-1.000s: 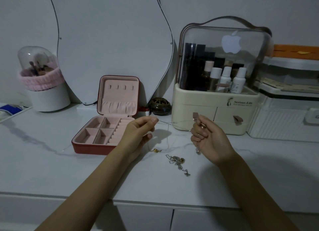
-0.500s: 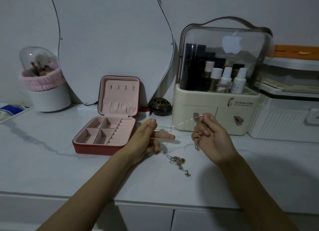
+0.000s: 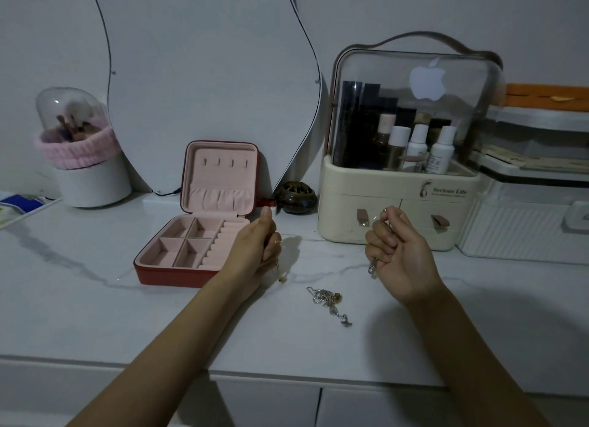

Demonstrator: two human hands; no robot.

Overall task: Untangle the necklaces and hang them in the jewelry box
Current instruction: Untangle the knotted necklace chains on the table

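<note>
A thin silver necklace chain point(image 3: 314, 237) stretches between my two hands above the white marble counter. My left hand point(image 3: 255, 251) grips one end, and a small gold pendant point(image 3: 281, 278) dangles below it. My right hand point(image 3: 395, 254) holds the other end with curled fingers, a silver piece hanging under the palm. A tangled heap of necklaces point(image 3: 328, 299) lies on the counter between and below my hands. The red jewelry box point(image 3: 165, 272) with pink lining stands open just left of my left hand, its lid upright with several hooks.
A curvy mirror point(image 3: 204, 75) leans on the wall behind the box. A cream cosmetics organizer point(image 3: 398, 216) stands at the right, white storage boxes point(image 3: 526, 222) beyond it. A small dark jar point(image 3: 296, 197) and a white brush holder point(image 3: 92, 178) sit at the back.
My hands have moved further apart, pulling the chain straighter. My left hand's fingers have curled round the chain again after being stretched out half a second ago.
</note>
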